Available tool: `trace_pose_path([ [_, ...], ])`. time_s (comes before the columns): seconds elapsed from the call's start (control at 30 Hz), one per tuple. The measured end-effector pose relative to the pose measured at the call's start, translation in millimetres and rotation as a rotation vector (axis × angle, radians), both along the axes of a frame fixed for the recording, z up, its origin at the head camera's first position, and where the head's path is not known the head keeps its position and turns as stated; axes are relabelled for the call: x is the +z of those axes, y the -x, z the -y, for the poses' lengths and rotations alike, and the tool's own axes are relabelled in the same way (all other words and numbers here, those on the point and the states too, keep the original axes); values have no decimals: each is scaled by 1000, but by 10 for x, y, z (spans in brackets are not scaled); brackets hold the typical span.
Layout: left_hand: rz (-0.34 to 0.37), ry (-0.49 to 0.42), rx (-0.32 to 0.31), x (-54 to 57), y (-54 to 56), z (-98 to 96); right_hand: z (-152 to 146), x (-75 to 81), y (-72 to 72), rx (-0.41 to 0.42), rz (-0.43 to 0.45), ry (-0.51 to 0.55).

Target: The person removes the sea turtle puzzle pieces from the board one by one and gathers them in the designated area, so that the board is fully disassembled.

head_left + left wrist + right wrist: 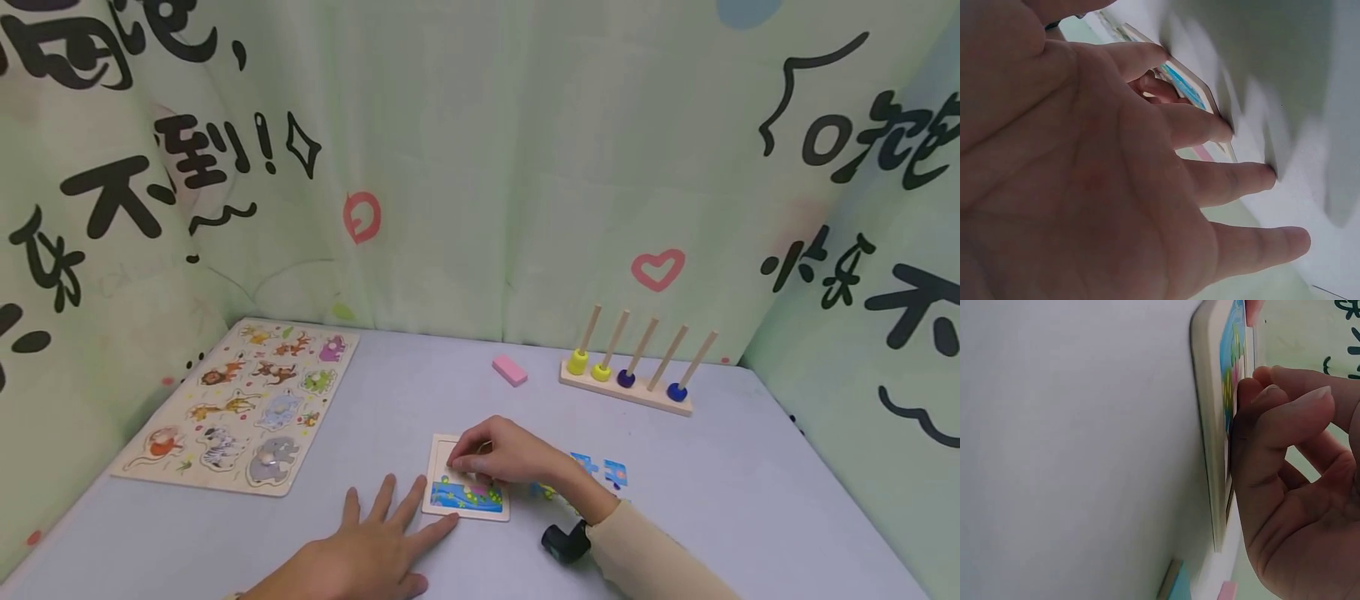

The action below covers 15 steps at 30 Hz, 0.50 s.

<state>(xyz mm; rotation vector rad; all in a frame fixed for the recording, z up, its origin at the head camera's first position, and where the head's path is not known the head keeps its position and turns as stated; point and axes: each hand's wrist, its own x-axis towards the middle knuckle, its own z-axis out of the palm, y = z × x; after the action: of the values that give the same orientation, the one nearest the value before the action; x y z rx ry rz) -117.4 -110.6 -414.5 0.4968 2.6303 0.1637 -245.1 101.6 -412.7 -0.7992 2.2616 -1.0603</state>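
The left hand (pixel 367 546) rests with straight, spread fingers at the edge of a jigsaw tray (pixel 480 516) on the tabletop (pixel 352 425). The right hand (pixel 508 452) curls over the tray, its grip unclear; loose jigsaw pieces (pixel 616 473) lie beyond.

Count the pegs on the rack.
5, left to right along the rack: first peg, second peg, third peg, bare fourth peg, fifth peg at the right end. None appears hidden.

puzzle tray (pixel 442 452): smooth matt wood | 5-peg rack (pixel 626 391): bare wood | curtain (pixel 450 167): creased cloth
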Motion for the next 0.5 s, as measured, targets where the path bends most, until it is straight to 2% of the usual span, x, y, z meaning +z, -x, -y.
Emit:
trace_pose_path([
  [0.23, -25, 3, -25, -3, 1, 12, 112, -12, -12, -1, 14, -16],
  [0.5, -27, 9, -25, -7, 5, 2, 165, 6, -45, 2, 38, -22],
])
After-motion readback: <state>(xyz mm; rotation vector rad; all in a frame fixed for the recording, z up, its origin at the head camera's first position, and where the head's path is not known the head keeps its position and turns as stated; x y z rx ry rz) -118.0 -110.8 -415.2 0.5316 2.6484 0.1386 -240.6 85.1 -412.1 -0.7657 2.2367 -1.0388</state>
